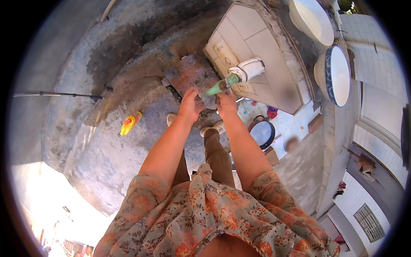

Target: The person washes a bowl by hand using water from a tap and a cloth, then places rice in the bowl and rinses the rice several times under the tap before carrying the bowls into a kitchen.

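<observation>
My right hand (227, 102) has its fingers closed on a small metal fitting (228, 85) at the side of a short green tube (215, 88). Behind the fitting, the tube meets a white wrapped pipe end (252, 68) that sticks out from a tiled block. To the left, my left hand (190, 106) is held up with fingers apart and appears to hold nothing. The tube's open end points toward the gap between my hands. Beneath them lies a worn reddish slab (192, 72) on the wet-looking ground.
A yellow bottle (130, 123) lies on the concrete floor at left. The tiled block (247, 35) rises at right, with a white basin (312, 21) and a blue-rimmed bowl (337, 76) beyond it. Near my right forearm is a dark-rimmed pan (262, 135). A pole (57, 94) juts in at left.
</observation>
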### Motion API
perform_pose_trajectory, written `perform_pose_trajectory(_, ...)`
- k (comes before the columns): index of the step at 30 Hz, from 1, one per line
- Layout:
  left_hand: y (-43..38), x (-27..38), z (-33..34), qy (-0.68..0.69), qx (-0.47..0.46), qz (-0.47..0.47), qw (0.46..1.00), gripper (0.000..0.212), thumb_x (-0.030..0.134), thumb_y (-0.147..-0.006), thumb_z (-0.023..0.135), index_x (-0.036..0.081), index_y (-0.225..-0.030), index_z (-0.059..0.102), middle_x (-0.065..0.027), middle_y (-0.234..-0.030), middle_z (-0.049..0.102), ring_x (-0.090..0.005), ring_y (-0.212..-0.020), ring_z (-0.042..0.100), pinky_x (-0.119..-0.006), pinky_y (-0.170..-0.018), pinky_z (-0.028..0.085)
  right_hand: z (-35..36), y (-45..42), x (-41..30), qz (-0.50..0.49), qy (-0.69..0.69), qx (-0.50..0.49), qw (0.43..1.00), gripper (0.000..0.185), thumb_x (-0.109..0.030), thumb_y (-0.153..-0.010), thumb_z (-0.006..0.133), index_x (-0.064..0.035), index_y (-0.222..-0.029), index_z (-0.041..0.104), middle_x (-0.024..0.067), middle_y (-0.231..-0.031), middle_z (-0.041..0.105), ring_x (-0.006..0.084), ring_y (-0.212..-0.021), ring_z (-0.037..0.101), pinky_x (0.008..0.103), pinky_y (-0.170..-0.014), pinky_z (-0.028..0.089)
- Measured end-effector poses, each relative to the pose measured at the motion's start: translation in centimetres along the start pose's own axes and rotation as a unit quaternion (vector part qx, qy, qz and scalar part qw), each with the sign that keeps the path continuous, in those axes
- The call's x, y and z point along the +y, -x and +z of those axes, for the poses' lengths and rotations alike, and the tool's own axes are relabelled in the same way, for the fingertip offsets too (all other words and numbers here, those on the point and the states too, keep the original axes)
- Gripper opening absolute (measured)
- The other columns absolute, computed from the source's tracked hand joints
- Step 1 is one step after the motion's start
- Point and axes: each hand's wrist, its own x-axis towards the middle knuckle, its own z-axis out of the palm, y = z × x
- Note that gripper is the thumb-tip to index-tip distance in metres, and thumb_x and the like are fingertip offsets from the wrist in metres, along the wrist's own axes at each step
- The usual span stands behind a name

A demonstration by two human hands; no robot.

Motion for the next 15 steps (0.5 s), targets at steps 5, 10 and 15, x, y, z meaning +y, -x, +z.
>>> perform_pose_trajectory(5,-2.1,-1.7,-1.4,0.126,-0.154,-0.116,0.973,0.025,0.031,-0.088,0.048,0.009,-0.099,0.051,-0.0076,-0.097,0.055,-0.022,-0.089,0.052,-0.035,-0.079,0.043,3.6,5.1,1.1,-0.103,0.176,-0.035,0.978,0.018,-0.014,-0.075,0.063,-0.0026,-0.086,0.055,0.003,-0.082,0.052,0.0113,-0.078,0.047,0.0262,-0.068,0.039)
perform_pose_trajectory(10,-6.4,-2.9,-6.6,0.093,-0.293,-0.039,0.951,0.024,0.028,-0.088,0.047,0.005,-0.096,0.052,-0.0085,-0.091,0.057,-0.0216,-0.081,0.056,-0.036,-0.073,0.047,4.8,6.9,0.5,-0.212,0.468,-0.082,0.854,0.021,-0.022,-0.078,0.054,-0.0012,-0.078,0.054,0.0177,-0.075,0.057,0.0331,-0.072,0.056,0.0374,-0.062,0.043)
perform_pose_trajectory(15,-1.0,-4.1,-0.2,0.03,-0.116,-0.011,0.993,0.025,0.024,-0.09,0.039,0.006,-0.102,0.05,-0.0059,-0.095,0.057,-0.0199,-0.088,0.056,-0.036,-0.076,0.047,1.7,1.2,0.7,-0.059,0.391,0.122,0.911,0.022,-0.019,-0.079,0.052,0.0015,-0.084,0.057,0.0234,-0.079,0.059,0.0358,-0.077,0.058,0.0404,-0.061,0.043)
